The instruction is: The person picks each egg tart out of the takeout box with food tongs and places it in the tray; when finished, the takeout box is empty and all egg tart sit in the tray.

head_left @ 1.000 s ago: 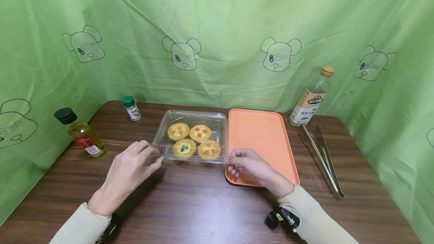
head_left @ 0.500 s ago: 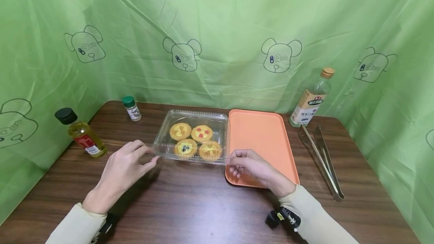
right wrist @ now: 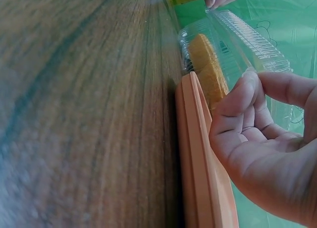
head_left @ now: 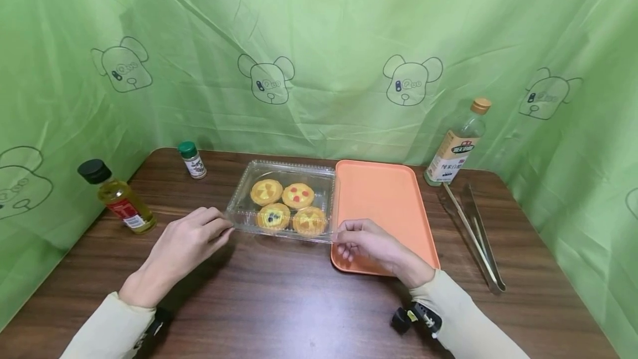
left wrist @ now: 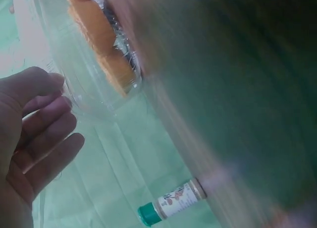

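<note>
A clear plastic clamshell box (head_left: 326,181) sits mid-table, several egg tarts (head_left: 266,191) showing through its lid. My left hand (head_left: 181,245) pinches its front left corner between thumb and fingertips; the left wrist view has this hand (left wrist: 39,129) right at the box's thin edge, its other fingers loosely bent. At the front right corner, thumb and forefinger of my right hand (head_left: 371,245) pinch the rim, the remaining fingers curled under. From the right wrist view, this hand (right wrist: 267,124) is over an orange tray (right wrist: 198,153), with the lid edge between thumb and forefinger.
The orange tray (head_left: 381,193) lies right against the box. Farther right are metal tongs (head_left: 478,237) and a tall labelled bottle (head_left: 454,151). On the left stand an oil bottle (head_left: 122,198) with a black cap and a green-capped seasoning jar (head_left: 193,160).
The box has shifted slightly to the right. My left thumb and fingers spread apart at its corner, then came together on it. My right hand keeps its pinch almost unmoved.
</note>
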### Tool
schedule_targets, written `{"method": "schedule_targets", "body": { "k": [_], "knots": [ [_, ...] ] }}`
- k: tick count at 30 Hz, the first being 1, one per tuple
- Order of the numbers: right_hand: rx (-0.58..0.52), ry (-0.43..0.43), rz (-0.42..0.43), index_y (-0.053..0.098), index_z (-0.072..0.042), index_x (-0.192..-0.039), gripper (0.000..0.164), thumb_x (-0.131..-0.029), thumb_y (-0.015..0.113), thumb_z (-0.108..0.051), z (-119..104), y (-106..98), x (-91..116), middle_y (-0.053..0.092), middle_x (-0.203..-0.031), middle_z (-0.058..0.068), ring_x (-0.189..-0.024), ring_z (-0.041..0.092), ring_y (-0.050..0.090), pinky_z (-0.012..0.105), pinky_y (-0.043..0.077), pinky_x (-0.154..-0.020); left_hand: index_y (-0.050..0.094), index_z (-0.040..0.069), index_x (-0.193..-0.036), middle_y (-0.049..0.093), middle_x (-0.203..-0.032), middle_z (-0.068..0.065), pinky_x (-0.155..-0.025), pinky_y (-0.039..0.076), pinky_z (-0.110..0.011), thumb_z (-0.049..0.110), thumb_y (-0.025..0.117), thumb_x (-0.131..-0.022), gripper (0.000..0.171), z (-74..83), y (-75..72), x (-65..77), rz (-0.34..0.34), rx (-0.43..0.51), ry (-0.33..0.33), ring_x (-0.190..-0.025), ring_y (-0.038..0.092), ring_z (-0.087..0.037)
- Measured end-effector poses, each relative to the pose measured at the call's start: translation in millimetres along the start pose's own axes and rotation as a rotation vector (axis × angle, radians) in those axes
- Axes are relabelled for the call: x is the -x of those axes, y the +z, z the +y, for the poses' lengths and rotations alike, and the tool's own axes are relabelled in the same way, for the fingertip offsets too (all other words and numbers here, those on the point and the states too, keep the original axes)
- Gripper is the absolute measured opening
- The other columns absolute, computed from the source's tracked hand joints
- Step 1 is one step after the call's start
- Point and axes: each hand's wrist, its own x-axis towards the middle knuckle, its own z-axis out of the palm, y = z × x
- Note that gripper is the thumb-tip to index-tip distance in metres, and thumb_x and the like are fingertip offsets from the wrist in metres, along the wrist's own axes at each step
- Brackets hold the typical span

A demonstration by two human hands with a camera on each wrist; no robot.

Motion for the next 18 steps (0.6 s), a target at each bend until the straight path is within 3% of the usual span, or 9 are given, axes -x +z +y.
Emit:
{"method": "schedule_targets", "body": {
  "k": [6,11,18],
  "knots": [
    [-0.008,0.007,-0.006,0.063,0.003,-0.094,0.01,-0.099,0.063,-0.005,1.8,-0.6,-1.7,0.065,-0.081,0.009,-0.068,0.015,0.06,0.024,0.055,-0.062,0.07,0.006,-0.085,0.062,-0.082,0.0,-0.052,0.057,-0.037,0.014,0.057,-0.096,0.019,-2.8,4.4,-2.1,-0.013,-0.024,0.055,-0.072,0.059,-0.018],
    [-0.043,0.011,-0.006,0.064,0.003,-0.097,0.013,-0.101,0.062,-0.009,5.8,1.3,-2.4,0.067,-0.082,0.008,-0.068,0.015,0.06,0.024,0.056,-0.062,0.066,0.008,-0.083,0.058,-0.08,0.002,-0.051,0.054,-0.033,0.011,0.056,-0.089,0.012,-5.4,9.6,-1.1,-0.005,-0.031,0.06,-0.07,0.055,-0.015],
    [-0.047,0.025,0.079,0.065,0.007,-0.104,0.022,-0.105,0.064,-0.015,4.9,11.9,-5.7,0.067,-0.079,0.005,-0.066,0.012,0.059,0.022,0.053,-0.06,0.065,0.01,-0.086,0.056,-0.082,0.002,-0.051,0.053,-0.032,0.01,0.06,-0.086,0.004,-3.2,14.3,-6.5,-0.006,-0.039,0.069,-0.071,0.054,-0.015]
  ]
}}
